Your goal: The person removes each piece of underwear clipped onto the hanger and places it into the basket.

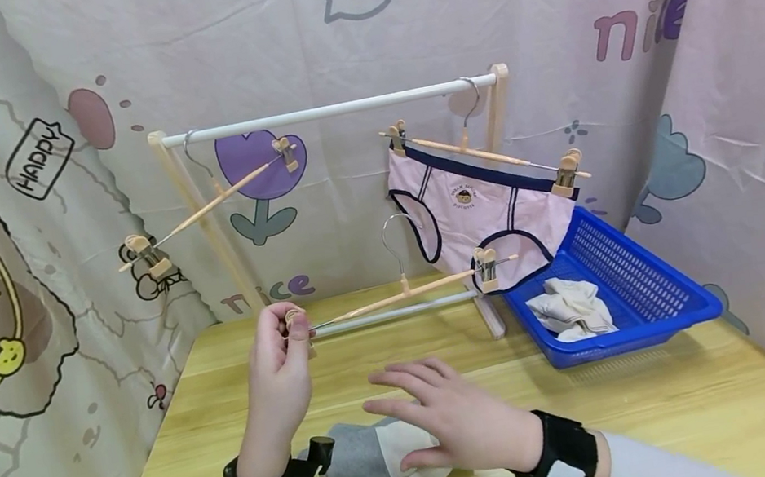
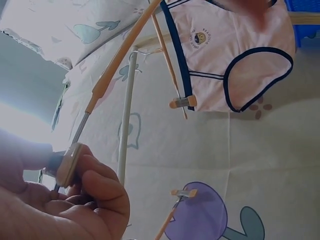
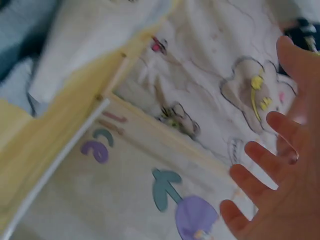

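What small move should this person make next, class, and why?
Perhaps lower the right hand to pick up the grey cloth: that hand is empty, the cloth lies on the table, and the left hand holds a hanger with nothing clipped to it.

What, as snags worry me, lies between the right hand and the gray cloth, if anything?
Nothing visible: the head view shows the right hand partly covering the gray cloth, with the held hanger farther forward.
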